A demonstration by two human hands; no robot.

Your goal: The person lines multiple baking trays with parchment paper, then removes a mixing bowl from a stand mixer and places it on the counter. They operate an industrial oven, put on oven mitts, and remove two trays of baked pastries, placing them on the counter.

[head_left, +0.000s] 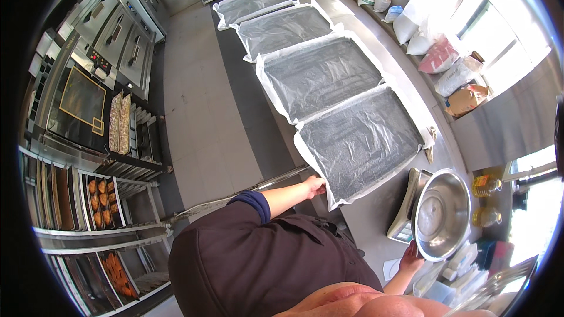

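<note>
Head view looks down a long steel counter (376, 211) where four dark baking trays lie in a row, each lined with a clear plastic sheet. The person's left hand (314, 186) reaches forward from a dark blue sleeve and rests on the near corner of the nearest tray (361, 141), fingers curled over the edge of its plastic liner (335, 196); whether they actually pinch the sheet cannot be told. The right hand (411, 256) is low at the near side of the counter, fingers touching the rim of a round steel mixing bowl (442, 214), which sits on a small kitchen scale (405, 211) just to the right of the nearest tray; how firmly it grips the rim is hidden by the bowl. Bags of ingredients (437, 53) line the window side of the counter, and two bottles of oil (484, 199) stand beyond the bowl. Across the tiled floor on the left are a stacked oven (82, 103) and a rack (103, 199) holding trays of browned pastries.
</note>
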